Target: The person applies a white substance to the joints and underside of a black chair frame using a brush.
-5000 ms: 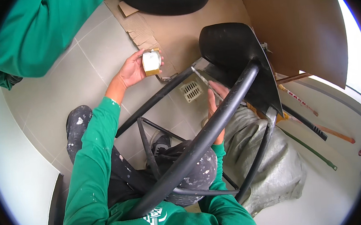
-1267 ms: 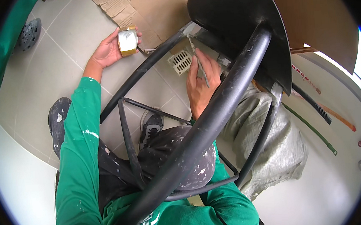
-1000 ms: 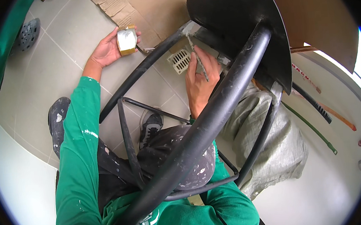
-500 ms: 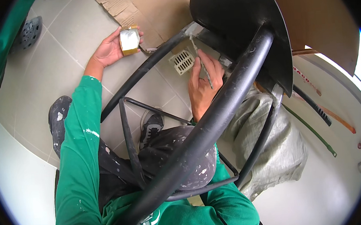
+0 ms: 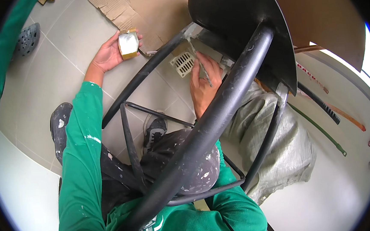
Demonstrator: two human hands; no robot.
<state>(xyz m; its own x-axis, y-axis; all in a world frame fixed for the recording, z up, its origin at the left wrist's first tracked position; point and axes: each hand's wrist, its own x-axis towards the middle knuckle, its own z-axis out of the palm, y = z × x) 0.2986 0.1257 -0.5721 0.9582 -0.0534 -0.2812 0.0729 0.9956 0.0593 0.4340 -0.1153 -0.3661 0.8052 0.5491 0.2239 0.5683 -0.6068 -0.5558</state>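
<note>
- Putty knife (image 5: 202,67) sits in the right hand (image 5: 204,86), its thin blade pointing up toward the grey patch on the black chair frame (image 5: 219,113), right where the tube meets the seat.
- Right hand is clamped around the knife's handle, fingers wrapped over it, just beside the white slotted floor drain (image 5: 183,63).
- Left hand (image 5: 111,55) is out to the person's left, gripping a small tub of whitish filler (image 5: 128,44) with a tan rim, held above the grey floor tiles (image 5: 41,82).
- Black chair is tipped over across the person's lap, its dark round seat (image 5: 234,22) up at the top and its thick tube running diagonally down to the green shirt.
- Flattened cardboard (image 5: 143,11) lies on the floor behind the tub and the chair seat.
- Grey woven sack (image 5: 277,147) lies to the right of the legs, with long-handled tools (image 5: 321,106) beyond it.
- Paint-speckled dark trousers and a grey shoe (image 5: 154,130) show beneath the frame.
</note>
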